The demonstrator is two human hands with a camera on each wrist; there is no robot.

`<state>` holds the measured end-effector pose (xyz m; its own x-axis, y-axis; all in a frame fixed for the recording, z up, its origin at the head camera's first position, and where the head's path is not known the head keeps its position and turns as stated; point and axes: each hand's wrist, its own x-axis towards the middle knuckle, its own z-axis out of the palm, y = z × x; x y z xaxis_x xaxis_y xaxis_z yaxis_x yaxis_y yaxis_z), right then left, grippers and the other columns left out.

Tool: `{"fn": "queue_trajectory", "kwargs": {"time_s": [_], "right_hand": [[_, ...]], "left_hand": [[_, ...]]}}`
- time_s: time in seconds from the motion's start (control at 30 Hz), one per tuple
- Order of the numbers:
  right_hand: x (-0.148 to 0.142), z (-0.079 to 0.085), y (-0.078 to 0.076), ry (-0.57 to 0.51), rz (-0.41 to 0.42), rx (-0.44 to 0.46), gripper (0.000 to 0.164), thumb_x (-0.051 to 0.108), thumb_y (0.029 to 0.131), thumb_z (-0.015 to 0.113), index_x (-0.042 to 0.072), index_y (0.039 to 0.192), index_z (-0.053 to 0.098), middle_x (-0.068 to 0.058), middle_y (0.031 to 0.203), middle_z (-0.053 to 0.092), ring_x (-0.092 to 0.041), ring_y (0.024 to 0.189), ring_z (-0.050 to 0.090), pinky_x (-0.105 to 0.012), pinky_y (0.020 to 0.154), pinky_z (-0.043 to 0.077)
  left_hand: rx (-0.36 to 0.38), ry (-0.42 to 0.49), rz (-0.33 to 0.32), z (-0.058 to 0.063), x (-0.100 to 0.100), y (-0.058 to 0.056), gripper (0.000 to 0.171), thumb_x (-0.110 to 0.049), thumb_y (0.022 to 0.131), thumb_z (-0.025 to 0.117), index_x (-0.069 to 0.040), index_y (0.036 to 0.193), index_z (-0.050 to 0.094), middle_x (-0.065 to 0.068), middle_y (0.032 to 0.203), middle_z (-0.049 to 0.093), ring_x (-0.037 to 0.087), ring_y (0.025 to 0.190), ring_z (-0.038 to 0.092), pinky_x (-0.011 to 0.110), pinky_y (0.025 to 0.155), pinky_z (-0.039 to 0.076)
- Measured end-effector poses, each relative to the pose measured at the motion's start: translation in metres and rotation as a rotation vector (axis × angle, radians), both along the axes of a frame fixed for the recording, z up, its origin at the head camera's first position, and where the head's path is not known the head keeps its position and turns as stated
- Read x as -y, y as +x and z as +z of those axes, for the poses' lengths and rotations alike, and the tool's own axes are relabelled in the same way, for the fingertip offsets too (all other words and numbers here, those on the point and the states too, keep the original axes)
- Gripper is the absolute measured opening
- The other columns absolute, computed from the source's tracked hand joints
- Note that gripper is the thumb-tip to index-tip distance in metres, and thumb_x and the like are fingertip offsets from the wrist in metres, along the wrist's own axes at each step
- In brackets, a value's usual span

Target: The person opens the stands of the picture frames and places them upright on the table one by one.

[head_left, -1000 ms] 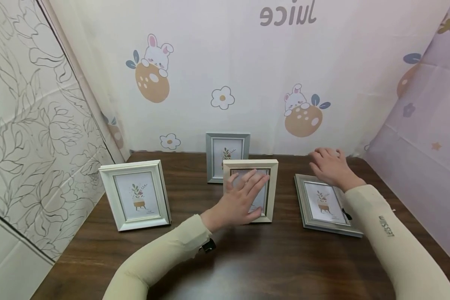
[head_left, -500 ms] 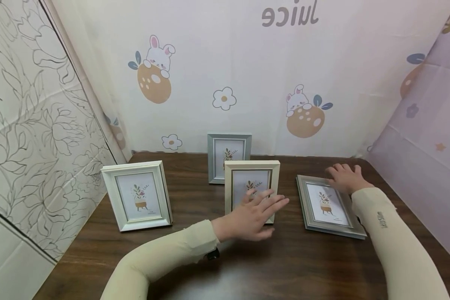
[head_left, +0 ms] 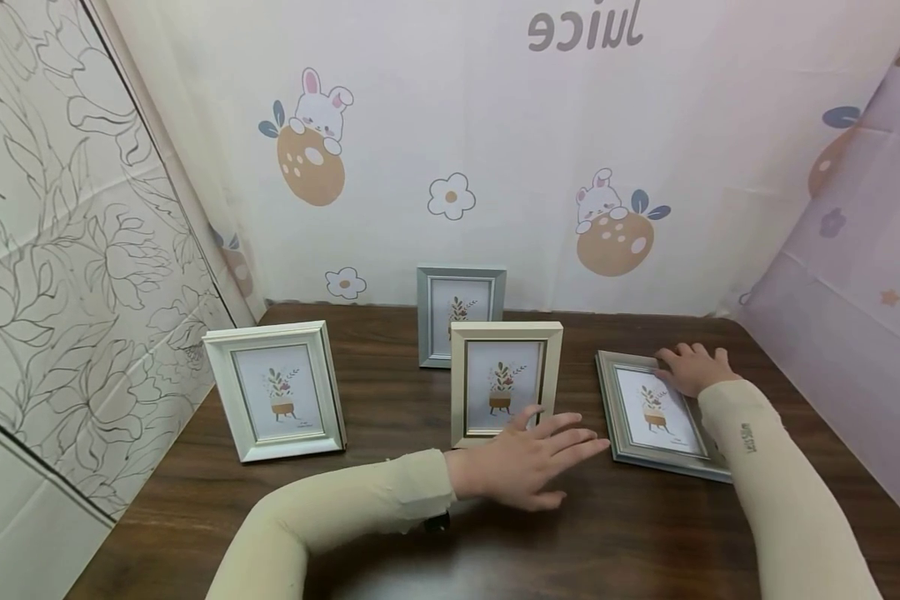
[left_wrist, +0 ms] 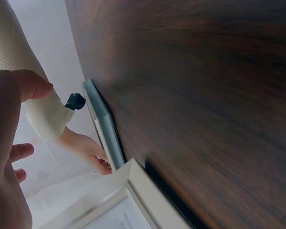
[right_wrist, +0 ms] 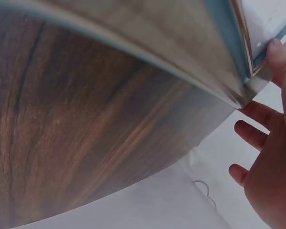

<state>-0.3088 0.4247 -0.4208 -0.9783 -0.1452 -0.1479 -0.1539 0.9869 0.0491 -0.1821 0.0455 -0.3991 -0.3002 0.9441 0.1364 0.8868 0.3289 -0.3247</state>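
A grey-silver picture frame [head_left: 617, 408] with a potted-plant print lies face up on the right of the table. At its far right corner is my right hand [head_left: 693, 369]; in the right wrist view the thumb [right_wrist: 279, 57] is on the frame's [right_wrist: 181, 52] face and a finger is at its outer edge, pinching the corner. My left hand [head_left: 528, 462] hovers, fingers spread, just in front of a standing cream picture frame [head_left: 459, 383], covering part of its bottom edge. Nothing is in the left palm [left_wrist: 7, 143]; the cream frame [left_wrist: 152, 195] is beside it.
A white picture frame [head_left: 228, 396] stands on the left. Behind the cream one stands a blue-grey picture frame [head_left: 424, 321], partly hidden. The dark wooden table [head_left: 390, 417] meets a printed curtain [head_left: 495, 233] at the back and hung sheets at both sides.
My left hand has moved right and nearer, uncovering the cream frame's print. My right hand has come down from above the table onto the lying frame's far right corner.
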Motion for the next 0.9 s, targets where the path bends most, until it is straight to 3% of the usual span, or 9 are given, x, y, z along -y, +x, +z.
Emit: {"fn": "queue_trajectory", "kwargs": {"time_s": [0.4, 0.6, 0.9], "right_hand": [[0.002, -0.004, -0.003, 0.101, 0.033, -0.060, 0.047, 0.029, 0.100, 0.059, -0.001, 0.135, 0.051, -0.035, 0.126, 0.051, -0.054, 0.118, 0.042, -0.073, 0.094, 0.027], [0.001, 0.008, 0.003, 0.082, 0.037, -0.073, 0.046, 0.026, 0.100, 0.059, -0.003, 0.134, 0.050, -0.036, 0.129, 0.049, -0.056, 0.120, 0.041, -0.075, 0.095, 0.024], [-0.002, 0.031, 0.016, 0.071, 0.108, -0.194, 0.039, 0.022, 0.101, 0.057, -0.004, 0.131, 0.050, -0.034, 0.128, 0.050, -0.054, 0.119, 0.044, -0.075, 0.093, 0.024]], "left_hand": [[-0.015, 0.021, 0.007, 0.003, -0.003, -0.003, 0.091, -0.060, 0.091, 0.056, -0.018, 0.160, 0.016, -0.005, 0.159, 0.029, 0.020, 0.148, 0.013, 0.047, 0.109, 0.019], [-0.047, 0.057, 0.033, 0.011, -0.004, -0.008, 0.089, -0.059, 0.091, 0.057, -0.017, 0.160, 0.019, -0.005, 0.158, 0.030, 0.021, 0.147, 0.014, 0.047, 0.109, 0.019], [-0.094, 0.129, 0.037, 0.022, 0.002, -0.016, 0.086, -0.056, 0.091, 0.057, -0.016, 0.159, 0.023, -0.003, 0.158, 0.031, 0.022, 0.146, 0.015, 0.052, 0.109, 0.020]]}}
